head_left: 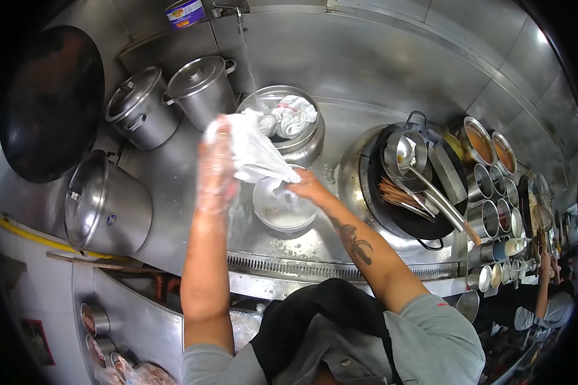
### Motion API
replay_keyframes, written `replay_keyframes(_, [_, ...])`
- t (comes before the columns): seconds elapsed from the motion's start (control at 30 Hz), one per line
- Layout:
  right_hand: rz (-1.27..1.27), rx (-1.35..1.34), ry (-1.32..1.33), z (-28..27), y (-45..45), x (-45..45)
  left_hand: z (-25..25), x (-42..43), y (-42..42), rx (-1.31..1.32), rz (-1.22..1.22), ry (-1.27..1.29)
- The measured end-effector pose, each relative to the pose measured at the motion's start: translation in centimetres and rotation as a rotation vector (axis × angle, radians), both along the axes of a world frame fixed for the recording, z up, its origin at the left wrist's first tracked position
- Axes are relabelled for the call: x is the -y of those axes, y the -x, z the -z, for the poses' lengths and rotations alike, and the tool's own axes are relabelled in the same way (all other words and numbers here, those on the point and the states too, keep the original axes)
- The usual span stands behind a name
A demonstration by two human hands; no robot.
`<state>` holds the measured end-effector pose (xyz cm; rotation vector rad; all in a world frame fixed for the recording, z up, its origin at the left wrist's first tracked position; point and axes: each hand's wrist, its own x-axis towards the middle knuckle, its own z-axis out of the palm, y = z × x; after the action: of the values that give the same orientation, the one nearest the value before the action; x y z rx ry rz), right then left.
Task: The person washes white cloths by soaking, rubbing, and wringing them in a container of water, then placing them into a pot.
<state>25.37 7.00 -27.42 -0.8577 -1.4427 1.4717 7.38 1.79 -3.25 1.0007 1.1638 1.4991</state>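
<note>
A wet white cloth (253,147) is stretched between my two hands. My left hand (216,168), in what looks like a clear plastic glove and partly blurred, grips its upper left end. Lower down, my right hand (308,187) is closed on the other end. Below the cloth is a white bowl (285,221) on the steel counter, partly covered by cloth and hand. Just behind, a round steel pot (309,149) holds more bunched white cloths (294,117). Water runs into this pot from a tap (241,25).
Lidded steel pots (200,86) stand at the left and back. A wok (392,215) on the right holds a ladle (424,176), a strainer and a bamboo brush. Beyond it are several steel containers (488,218). Another person (549,308) is at far right.
</note>
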Motion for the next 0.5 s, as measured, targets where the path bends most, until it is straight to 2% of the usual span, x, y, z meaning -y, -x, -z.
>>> replay_keyframes(0.03, [0.074,0.009,0.076,0.0,-1.3,-0.3,-0.1,0.0,1.7,0.263,0.058,-0.047])
replay_keyframes(0.07, [0.147,0.02,0.153,-0.2,-2.8,-1.0,0.4,0.4,3.4,0.395,0.076,-0.155])
replay_keyframes(0.13, [0.055,-0.603,0.277,1.8,-5.7,-2.9,5.1,0.3,6.9,0.538,0.042,-0.138])
replay_keyframes(0.2, [0.115,-0.964,0.473,-4.2,-4.5,-1.3,9.7,0.7,6.4,0.692,0.108,0.031])
replay_keyframes(0.23, [0.106,-1.11,0.391,-5.6,-3.5,-1.1,13.4,0.6,5.7,0.637,0.278,-0.071])
replay_keyframes(0.27, [0.116,-1.06,0.42,-5.5,-2.0,-1.4,15.7,0.5,3.9,0.751,0.256,0.008])
replay_keyframes(0.33, [0.136,-0.951,0.489,-4.4,1.7,-1.2,18.3,0.0,-0.3,0.76,0.319,0.152])
replay_keyframes(0.37, [0.297,-0.454,0.264,-5.7,3.7,0.6,20.8,-1.2,-1.7,0.851,0.413,0.134])
replay_keyframes(0.4, [0.432,0.046,0.031,-7.0,5.4,2.7,23.4,-1.5,-2.3,0.831,0.303,0.168])
replay_keyframes(0.43, [0.428,0.117,-0.397,-6.3,6.7,3.8,25.8,-2.7,-2.0,0.808,0.481,-0.244])
replay_keyframes(0.47, [0.411,0.185,-0.822,-6.2,7.2,4.6,25.4,-3.0,-0.8,0.41,0.558,-0.531])
replay_keyframes(0.5, [0.367,0.159,-0.984,-6.2,6.4,4.7,25.0,-3.2,0.4,0.074,0.532,-0.843])
